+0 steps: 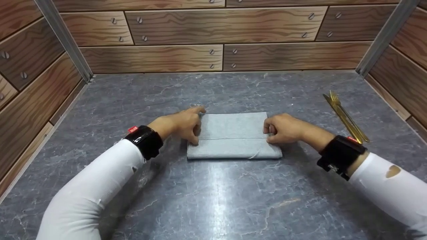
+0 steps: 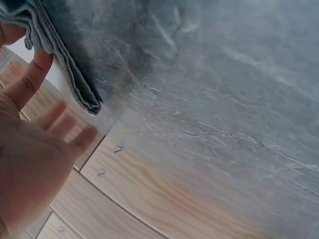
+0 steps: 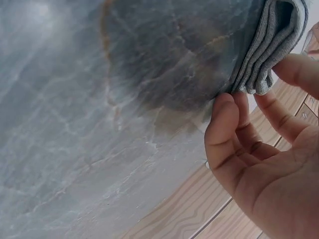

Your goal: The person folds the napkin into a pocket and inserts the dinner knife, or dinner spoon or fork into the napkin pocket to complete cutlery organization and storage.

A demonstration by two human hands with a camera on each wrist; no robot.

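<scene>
A light grey cloth (image 1: 233,126), folded in several layers into a flat rectangle, lies on the table between the two hands. A crease runs across it, with a thicker fold along the near side. At its left edge, the left hand (image 1: 186,125) pinches the cloth with thumb and forefinger, the other fingers spread toward the far corner. The right hand (image 1: 285,128) pinches the right edge near the crease, fingers curled. Stacked layers of the cloth (image 3: 271,45) show end-on in the right wrist view, the fingertips right at them. In the left wrist view the cloth's layered edge (image 2: 67,59) meets the forefinger.
A gold fork (image 1: 335,100) and a gold knife (image 1: 345,120) lie side by side on the right of the marbled grey table (image 1: 213,200). Wood-patterned walls (image 1: 173,58) enclose the back and both sides. Black wrist straps (image 1: 145,141) sit over white sleeves.
</scene>
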